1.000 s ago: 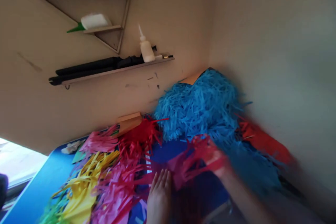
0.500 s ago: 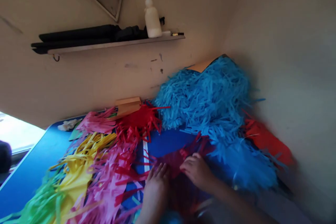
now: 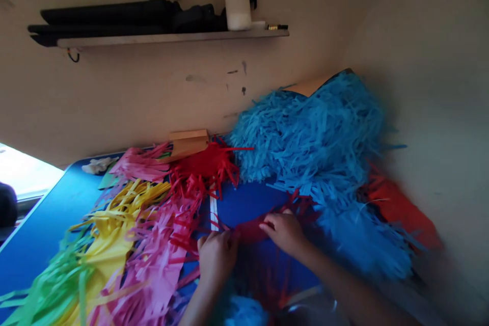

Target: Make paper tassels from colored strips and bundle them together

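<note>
A strip of dark red fringed tissue paper (image 3: 250, 231) stretches between my two hands, just above the blue table (image 3: 244, 204). My left hand (image 3: 218, 254) is closed on its left end, fingers curled. With thumb and fingers pinched, my right hand (image 3: 284, 230) grips the strip farther right. Cut fringes dangle below the strip and blur toward the table's near edge. Beside my left hand lies pink fringed paper (image 3: 162, 270). Blue fringed paper (image 3: 355, 234) lies to the right of my right hand.
A large blue fringed heap (image 3: 305, 132) stands against the wall. Yellow fringed paper (image 3: 110, 244), green fringed paper (image 3: 57, 275) and bright red fringed paper (image 3: 204, 165) cover the left side. Orange-red paper (image 3: 405, 214) leans at right. A shelf (image 3: 171, 38) holds a white bottle (image 3: 237, 0).
My left hand has gone from lying flat on the red paper to closing on its end. The strip now looks narrower and lifted. The view has tilted down slightly.
</note>
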### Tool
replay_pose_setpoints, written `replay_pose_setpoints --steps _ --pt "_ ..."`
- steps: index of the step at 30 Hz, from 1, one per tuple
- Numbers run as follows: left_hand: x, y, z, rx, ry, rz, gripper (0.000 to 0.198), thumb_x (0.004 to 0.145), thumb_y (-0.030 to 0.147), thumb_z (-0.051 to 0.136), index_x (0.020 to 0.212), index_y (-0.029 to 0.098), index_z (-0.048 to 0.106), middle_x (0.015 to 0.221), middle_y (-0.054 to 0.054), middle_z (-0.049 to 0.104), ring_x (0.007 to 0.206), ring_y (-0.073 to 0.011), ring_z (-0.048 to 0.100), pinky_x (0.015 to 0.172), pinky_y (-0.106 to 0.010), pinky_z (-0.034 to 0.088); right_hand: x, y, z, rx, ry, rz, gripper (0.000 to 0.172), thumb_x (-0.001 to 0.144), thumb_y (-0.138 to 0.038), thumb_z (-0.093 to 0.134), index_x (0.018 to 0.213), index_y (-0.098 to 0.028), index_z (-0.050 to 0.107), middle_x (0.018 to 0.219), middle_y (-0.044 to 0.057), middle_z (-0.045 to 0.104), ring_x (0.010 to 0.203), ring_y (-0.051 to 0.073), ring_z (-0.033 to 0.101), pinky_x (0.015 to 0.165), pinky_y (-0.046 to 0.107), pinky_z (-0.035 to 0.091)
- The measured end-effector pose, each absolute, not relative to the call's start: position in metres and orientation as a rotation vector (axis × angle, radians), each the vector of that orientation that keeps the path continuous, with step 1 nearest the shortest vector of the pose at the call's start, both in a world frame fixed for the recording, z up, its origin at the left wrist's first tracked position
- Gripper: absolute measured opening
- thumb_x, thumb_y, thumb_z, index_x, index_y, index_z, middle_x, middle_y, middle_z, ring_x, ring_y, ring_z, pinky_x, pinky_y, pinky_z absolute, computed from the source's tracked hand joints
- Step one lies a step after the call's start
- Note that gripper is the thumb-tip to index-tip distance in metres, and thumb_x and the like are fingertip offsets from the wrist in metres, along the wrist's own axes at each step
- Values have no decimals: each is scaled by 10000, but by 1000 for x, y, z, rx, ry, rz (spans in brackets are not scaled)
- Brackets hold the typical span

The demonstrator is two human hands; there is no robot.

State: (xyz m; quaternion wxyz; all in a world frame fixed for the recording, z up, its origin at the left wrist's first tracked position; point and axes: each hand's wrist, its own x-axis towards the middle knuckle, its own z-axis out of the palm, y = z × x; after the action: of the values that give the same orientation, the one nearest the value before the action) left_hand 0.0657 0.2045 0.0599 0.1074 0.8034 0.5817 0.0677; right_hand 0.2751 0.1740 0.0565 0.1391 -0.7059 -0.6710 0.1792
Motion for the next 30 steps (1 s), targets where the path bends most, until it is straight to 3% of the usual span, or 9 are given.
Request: replay_pose_setpoints --steps 11,20,23,25,28,30 --pt "69 200 65 2402 1762 47 365 948 389 435 761 227 702 709 -54 713 806 -236 661 750 -366 318 274 179 55 -2141 -1923 457 243 932 -415 622 787 -234 693 792 10 763 763 179 690 757 303 362" --pt "69 199 69 2388 1759 -5 356 947 407 456 778 212 701 723 -66 708 802 -253 657 763 -390 354 272 185 58 -2230 -1926 442 210 901 -430 664 812 -245 710 791 20 760 748 198 690 696 301 359" --pt "71 199 71 2505 1812 161 247 909 368 556 1032 204 694 1018 -115 721 1012 -300 614 902 -442 354 275 186 60 -2253 -1918 426 235 911 -438 645 812 -232 699 776 43 747 748 219 680 719 324 361" --pt "72 201 72 2687 1613 200 246 898 260 576 1124 226 666 1193 -123 670 1130 -307 554 994 -460 320 280 183 64 -2276 -1868 302 195 926 -390 623 912 -209 693 873 92 739 834 260 666 778 365 363" --pt "73 205 74 2823 1120 26 185 910 173 535 948 251 699 1006 -69 712 1011 -251 586 985 -427 358 287 171 72 -2114 -1854 38 201 926 -228 570 1109 -197 645 1133 141 679 1053 308 591 922 446 322" --pt "73 206 78 2823 993 -20 174 904 174 540 872 240 697 887 -47 711 951 -232 595 1001 -428 364 289 162 73 -1782 -2123 100 282 877 -144 556 1140 -215 626 1179 109 660 1102 279 558 1007 451 280"
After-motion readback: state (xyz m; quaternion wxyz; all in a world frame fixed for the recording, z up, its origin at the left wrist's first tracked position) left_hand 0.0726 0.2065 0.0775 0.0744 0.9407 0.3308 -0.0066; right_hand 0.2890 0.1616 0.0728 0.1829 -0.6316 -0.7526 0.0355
